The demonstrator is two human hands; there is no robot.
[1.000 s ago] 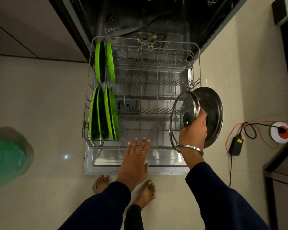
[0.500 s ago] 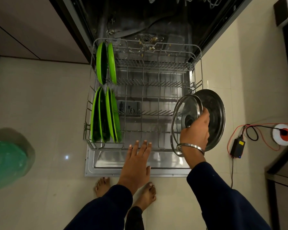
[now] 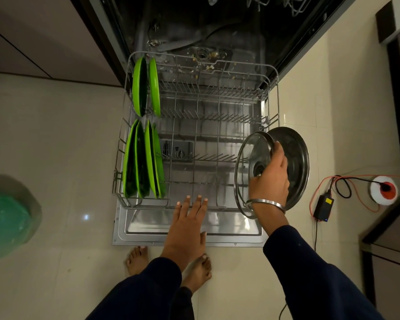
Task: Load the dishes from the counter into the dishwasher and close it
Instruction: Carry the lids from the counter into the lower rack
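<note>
Head view, lower right: my right hand [image 3: 269,179] grasps 2 lids [image 3: 252,172] upright for rack [image 3: 194,211] tines; left hand [image 3: 187,227] flat, released.

The pulled-out wire rack [image 3: 195,205] holds green plates [image 3: 146,158] upright along its left side, well left of the fingers [image 3: 199,202]

The right hand [image 3: 269,179] has tilted the glass lid [image 3: 246,172] and steel plate [image 3: 296,162] slightly more upright, its fingers [image 3: 280,150] now curled further over the lid's top edge.
</note>
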